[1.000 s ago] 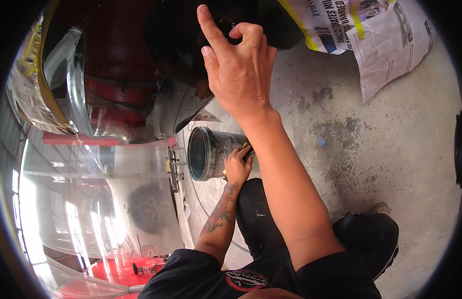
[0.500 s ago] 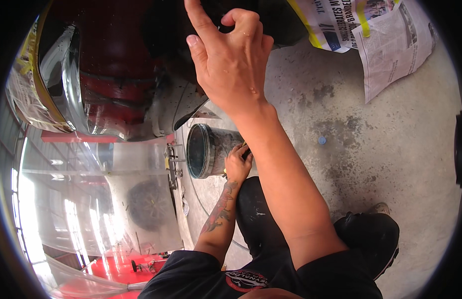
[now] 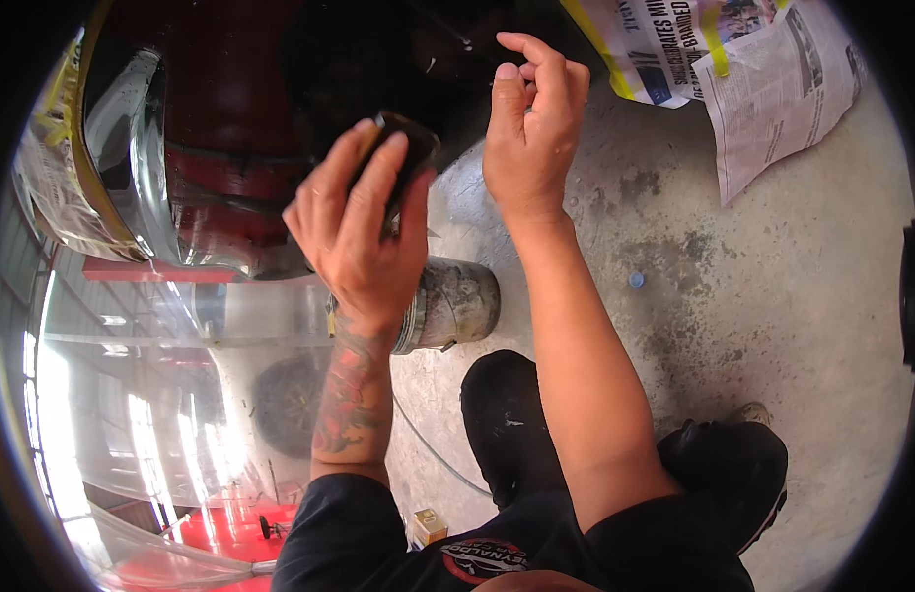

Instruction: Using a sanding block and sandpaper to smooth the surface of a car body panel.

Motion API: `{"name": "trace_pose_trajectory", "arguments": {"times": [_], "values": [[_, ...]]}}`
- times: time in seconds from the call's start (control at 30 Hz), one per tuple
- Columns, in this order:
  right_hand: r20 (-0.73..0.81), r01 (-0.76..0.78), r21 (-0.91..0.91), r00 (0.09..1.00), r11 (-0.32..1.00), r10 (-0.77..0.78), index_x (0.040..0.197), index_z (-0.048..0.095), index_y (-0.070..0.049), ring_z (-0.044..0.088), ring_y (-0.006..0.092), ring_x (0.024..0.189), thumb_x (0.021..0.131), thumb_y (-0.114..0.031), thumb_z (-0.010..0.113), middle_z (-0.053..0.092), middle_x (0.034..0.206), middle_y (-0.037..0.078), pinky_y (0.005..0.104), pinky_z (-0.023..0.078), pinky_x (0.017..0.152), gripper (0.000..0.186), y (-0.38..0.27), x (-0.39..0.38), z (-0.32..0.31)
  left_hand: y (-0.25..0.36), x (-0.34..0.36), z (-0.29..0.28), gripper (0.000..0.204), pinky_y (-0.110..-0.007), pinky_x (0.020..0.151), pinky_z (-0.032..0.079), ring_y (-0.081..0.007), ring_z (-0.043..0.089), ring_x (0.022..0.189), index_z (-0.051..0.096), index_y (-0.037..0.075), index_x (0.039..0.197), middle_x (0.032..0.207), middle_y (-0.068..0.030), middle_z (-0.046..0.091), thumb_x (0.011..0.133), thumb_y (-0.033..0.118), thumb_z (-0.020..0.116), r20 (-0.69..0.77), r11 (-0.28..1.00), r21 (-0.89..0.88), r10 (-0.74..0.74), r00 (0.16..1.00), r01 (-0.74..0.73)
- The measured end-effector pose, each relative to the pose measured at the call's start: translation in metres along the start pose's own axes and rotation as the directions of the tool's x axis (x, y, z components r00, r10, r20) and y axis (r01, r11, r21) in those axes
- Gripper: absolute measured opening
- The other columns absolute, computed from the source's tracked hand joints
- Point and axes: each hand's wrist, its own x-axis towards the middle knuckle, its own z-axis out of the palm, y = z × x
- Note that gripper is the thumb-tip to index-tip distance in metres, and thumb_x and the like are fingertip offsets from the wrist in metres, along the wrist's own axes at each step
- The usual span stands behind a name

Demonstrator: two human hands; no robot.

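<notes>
My left hand (image 3: 354, 222) is raised in front of a dark, glossy vehicle body panel (image 3: 220, 212). Its fingers wrap around a dark, flat block (image 3: 414, 148) with a brownish edge, whose exact kind I cannot make out. To the right, my right hand (image 3: 538, 133) hovers near the panel's edge, fingers loosely bent and apart, holding nothing. Water drops show on its skin. Below my hands is a grimy bucket (image 3: 465, 299), its mouth hidden behind my left hand and wrist.
Newspaper masking (image 3: 778, 104) with yellow tape hangs at upper right. Clear plastic sheeting (image 3: 161, 395) covers another vehicle at left. On the stained concrete floor lie a small blue cap (image 3: 637, 280), a thin hose (image 3: 433, 449) and a small yellowish box (image 3: 430, 526).
My left hand has come up from beside the bucket to the panel, with the dark block in it. My right hand has drawn back and to the right, off the panel.
</notes>
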Motion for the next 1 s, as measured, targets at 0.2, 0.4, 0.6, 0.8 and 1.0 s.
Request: {"name": "trace_pose_trajectory", "arguments": {"times": [0.2,0.4,0.6,0.8,1.0], "values": [[0.030,-0.128,0.024,0.991,0.991,0.127,0.121,0.062,-0.009,0.058,0.0302,0.090,0.095,-0.006,0.066,0.057,0.104,0.014,0.0408,0.049,0.078,0.027,-0.004,0.001,0.003,-0.008,0.068,0.024,0.043,-0.036,0.095,0.048,-0.0216,0.069,0.110,0.077,0.018,0.118,0.127,-0.0017,0.073,0.078,0.016,0.090,-0.067,0.980,0.137,0.153,0.986,-0.143],[0.035,-0.160,0.002,0.987,0.987,0.160,0.118,0.061,-0.013,0.060,0.0330,0.088,0.094,-0.006,0.068,0.055,0.103,0.014,0.0426,0.049,0.076,0.027,-0.003,0.003,0.004,-0.011,0.072,0.031,0.037,-0.036,0.091,0.050,-0.0218,0.070,0.107,0.079,0.016,0.113,0.125,-0.0027,0.074,0.077,0.016,0.090,-0.023,0.973,0.167,0.167,0.986,-0.161],[0.035,-0.150,-0.009,0.988,0.989,0.150,0.119,0.059,-0.014,0.060,0.0334,0.085,0.093,-0.006,0.068,0.054,0.104,0.014,0.0447,0.049,0.074,0.028,-0.001,0.004,0.004,-0.025,0.080,0.032,0.032,-0.036,0.084,0.051,-0.0215,0.068,0.100,0.079,0.018,0.108,0.122,0.0011,0.071,0.077,0.016,0.088,-0.076,0.962,0.130,0.253,0.964,-0.242],[0.047,-0.157,0.008,0.987,0.988,0.157,0.119,0.058,-0.015,0.060,0.0335,0.084,0.092,-0.006,0.068,0.054,0.104,0.014,0.0451,0.048,0.074,0.030,0.002,0.004,0.003,-0.018,0.074,0.033,0.030,-0.037,0.084,0.053,-0.0233,0.069,0.098,0.078,0.014,0.105,0.120,-0.0024,0.072,0.077,0.012,0.087,-0.055,0.963,0.096,0.257,0.965,-0.251],[0.047,-0.131,0.000,0.990,0.991,0.131,0.119,0.058,-0.014,0.059,0.0319,0.083,0.092,-0.005,0.068,0.054,0.103,0.013,0.0440,0.047,0.073,0.030,0.005,0.003,0.004,-0.009,0.071,0.032,0.034,-0.038,0.093,0.055,-0.0266,0.068,0.109,0.079,0.011,0.110,0.123,-0.0082,0.072,0.077,0.007,0.088,0.019,0.980,0.096,0.172,0.985,-0.173]]}}
